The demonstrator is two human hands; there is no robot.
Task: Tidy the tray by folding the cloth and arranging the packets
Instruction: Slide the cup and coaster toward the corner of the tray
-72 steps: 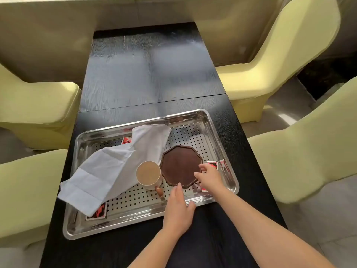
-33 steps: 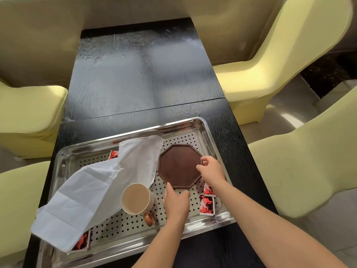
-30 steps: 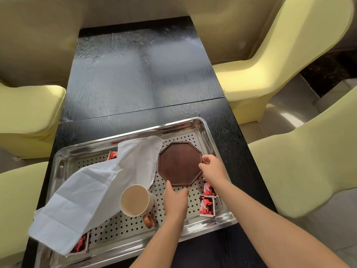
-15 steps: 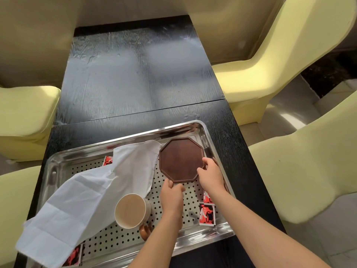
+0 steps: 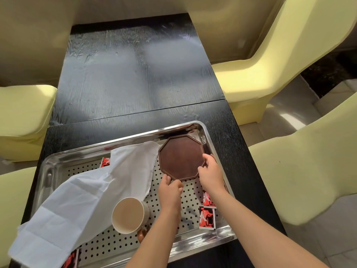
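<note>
A perforated steel tray [image 5: 58, 167] lies on the black table. A white cloth [image 5: 81, 200] sprawls unfolded across its left half and hangs over the near left rim. Red packets show at the near right [image 5: 207, 219], by my right wrist [image 5: 206, 198], under the cloth's far edge [image 5: 105, 162] and at the near left [image 5: 70, 261]. A brown octagonal coaster [image 5: 181, 156] sits in the far right corner. My left hand [image 5: 170, 192] touches its near edge and my right hand [image 5: 211, 174] grips its right edge. A beige cup [image 5: 128, 214] stands beside my left forearm.
The black table [image 5: 135, 74] stretches away beyond the tray. Pale yellow chairs stand close on both sides, at the left [image 5: 23, 117] and at the right [image 5: 301, 157]. The tray's right rim lies near the table's right edge.
Both hands have slid the brown coaster from the tray's middle toward its far right corner. Red packets that lay under my right hand now show near the right rim.
</note>
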